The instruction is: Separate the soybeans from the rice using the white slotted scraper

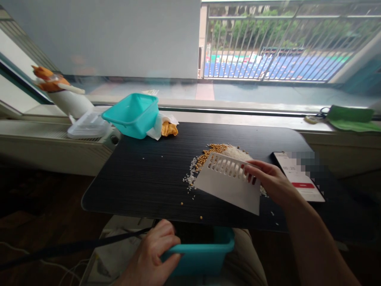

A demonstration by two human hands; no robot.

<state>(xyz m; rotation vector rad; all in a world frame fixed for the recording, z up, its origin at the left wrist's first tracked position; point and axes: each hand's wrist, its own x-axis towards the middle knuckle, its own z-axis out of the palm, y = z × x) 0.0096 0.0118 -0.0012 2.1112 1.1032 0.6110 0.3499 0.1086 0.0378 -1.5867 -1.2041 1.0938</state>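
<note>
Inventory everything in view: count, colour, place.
Slotted card: one, white, over beans
Beans: many, golden, table
Grains: many, white, table
Upper bin: one, teal, left table corner
Lower bin: one, teal, below table edge
Lid: one, translucent, far left
Phone: one, black, table's right
Cloth: one, green, right windowsill
Bundle: one, orange, table, back
Figure: one, orange-white, far left
Table: one, black, centre
Railing: one, grey, outside
Left hand: one, on lower bin
Right hand: one, on card

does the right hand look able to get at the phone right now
Probably yes: the phone lies close beside the right hand, though that hand would likely need to release the slotted card first.
</note>
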